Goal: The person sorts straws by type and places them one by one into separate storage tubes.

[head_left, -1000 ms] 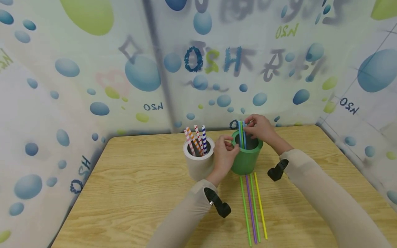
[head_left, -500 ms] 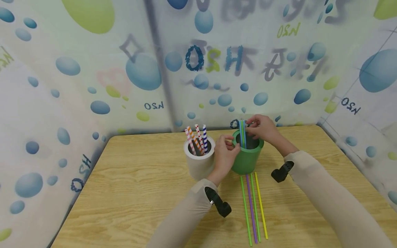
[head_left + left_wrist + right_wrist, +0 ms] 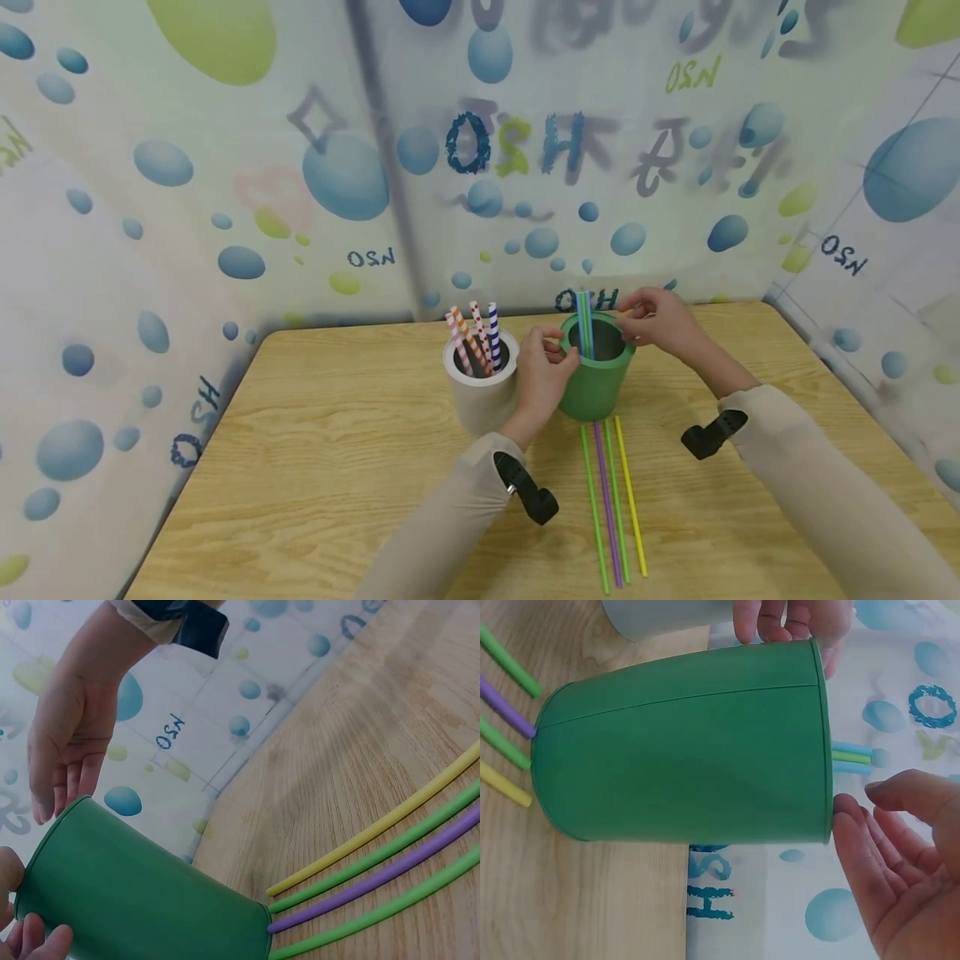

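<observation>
The green cup (image 3: pixel 594 390) stands upright, with blue and green straws (image 3: pixel 584 321) leaning against its left inner wall. My left hand (image 3: pixel 542 379) holds the cup's left rim between thumb and fingers. At the right rim, my right hand (image 3: pixel 660 323) has its fingers loosely bent, with nothing between them. The right wrist view shows those fingers (image 3: pixel 855 847) at the rim, and the straw ends (image 3: pixel 851 757) sticking out past it, apart from the hand. In front of the cup lie green, purple and yellow straws (image 3: pixel 632 500), side by side.
Left of the green cup, close to my left hand, is a white cup (image 3: pixel 483 407) with striped straws (image 3: pixel 474 337) in it. Both cups stand on a wooden table (image 3: pixel 337 433). A patterned backdrop (image 3: pixel 420 242) rises behind the table's back edge.
My right hand has let go of the straws in the green cup and moved right to the rim. The straws stay inside. My left hand keeps its place.
</observation>
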{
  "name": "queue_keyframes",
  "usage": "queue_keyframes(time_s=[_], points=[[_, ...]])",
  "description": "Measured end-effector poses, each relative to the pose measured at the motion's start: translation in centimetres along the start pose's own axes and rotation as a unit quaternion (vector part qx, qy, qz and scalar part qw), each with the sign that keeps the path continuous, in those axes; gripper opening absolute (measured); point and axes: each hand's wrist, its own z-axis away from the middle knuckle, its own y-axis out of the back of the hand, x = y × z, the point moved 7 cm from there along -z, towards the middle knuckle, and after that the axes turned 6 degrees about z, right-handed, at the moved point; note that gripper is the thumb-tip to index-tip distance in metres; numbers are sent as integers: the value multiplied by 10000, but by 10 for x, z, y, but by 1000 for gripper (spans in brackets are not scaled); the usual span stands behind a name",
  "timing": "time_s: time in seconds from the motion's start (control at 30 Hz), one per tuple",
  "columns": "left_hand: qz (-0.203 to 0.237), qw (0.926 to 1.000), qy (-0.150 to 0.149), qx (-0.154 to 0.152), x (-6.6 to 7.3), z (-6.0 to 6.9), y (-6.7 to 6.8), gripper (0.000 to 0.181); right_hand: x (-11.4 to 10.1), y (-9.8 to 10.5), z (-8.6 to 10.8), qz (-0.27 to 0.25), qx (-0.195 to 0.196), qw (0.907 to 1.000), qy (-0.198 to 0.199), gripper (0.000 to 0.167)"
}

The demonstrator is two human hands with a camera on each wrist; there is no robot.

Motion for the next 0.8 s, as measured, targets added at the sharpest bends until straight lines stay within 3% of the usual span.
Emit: queue_keyframes(time_s=[0.37, 0.8], points=[[-22, 10000, 49, -33, -1, -1, -1, 24, 17, 7, 17, -161, 178, 9997, -23, 29], [-61, 10000, 23, 39, -3, -1, -2, 23, 45, -14, 41, -468, -358, 9979, -271, 33]])
